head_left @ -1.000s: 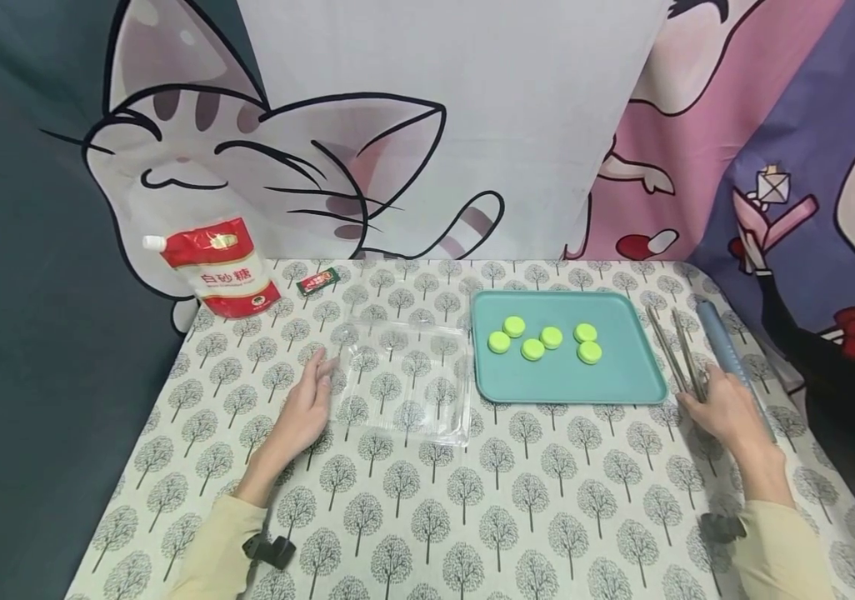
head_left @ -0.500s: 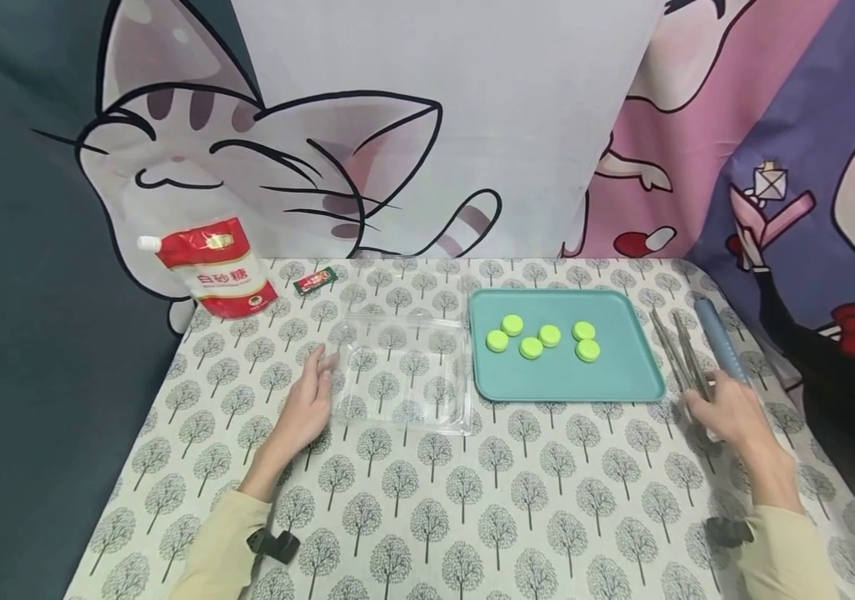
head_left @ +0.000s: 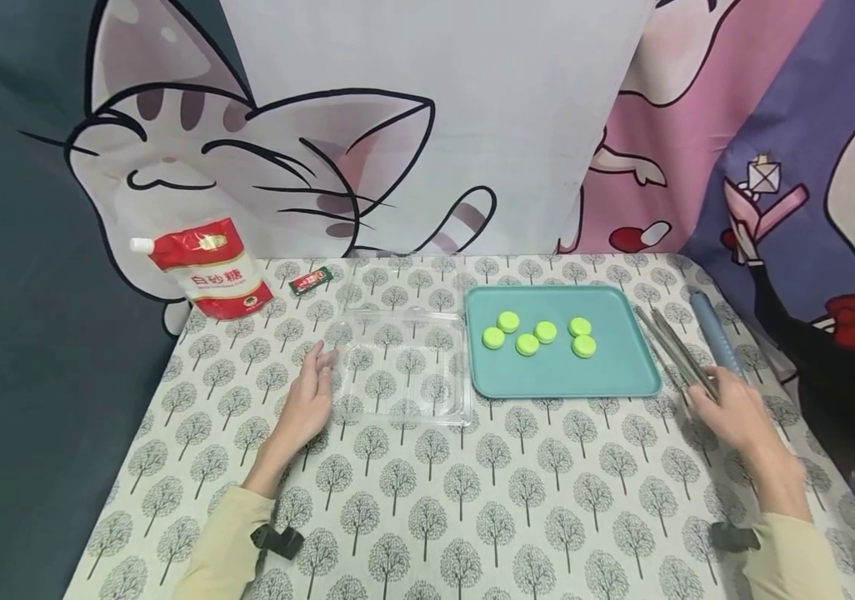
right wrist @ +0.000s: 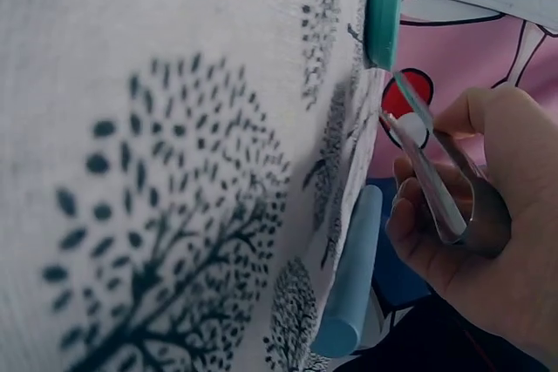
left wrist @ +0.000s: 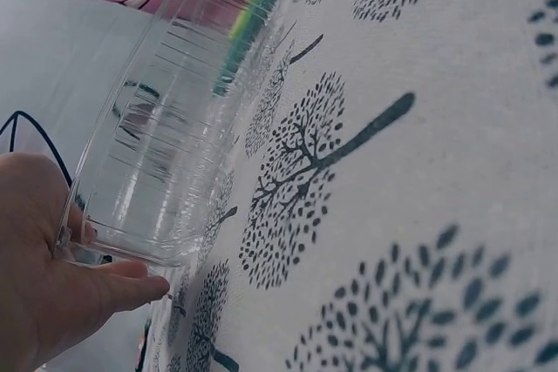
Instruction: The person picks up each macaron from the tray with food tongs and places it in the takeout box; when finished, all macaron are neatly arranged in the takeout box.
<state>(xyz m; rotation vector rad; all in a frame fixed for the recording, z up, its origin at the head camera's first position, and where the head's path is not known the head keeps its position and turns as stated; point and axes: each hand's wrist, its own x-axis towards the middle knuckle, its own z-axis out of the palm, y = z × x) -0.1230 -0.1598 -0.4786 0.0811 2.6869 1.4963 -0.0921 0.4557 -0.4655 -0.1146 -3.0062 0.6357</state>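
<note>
My left hand lies flat on the tablecloth, straight fingers touching the left edge of a clear plastic container; the left wrist view shows that hand against the container wall. My right hand grips the hinge end of metal tongs, lifted slightly beside the teal tray. In the right wrist view the hand curls round the tongs. Several green round discs lie on the tray.
A red-and-white spouted pouch stands at the back left, a small green packet next to it. A blue cylinder lies right of the tongs, near the table's right edge. Printed cloth hangs behind.
My right hand has closed round the tongs' hinge end and raised them, so their tips swung left toward the tray. The left hand has stayed against the container.
</note>
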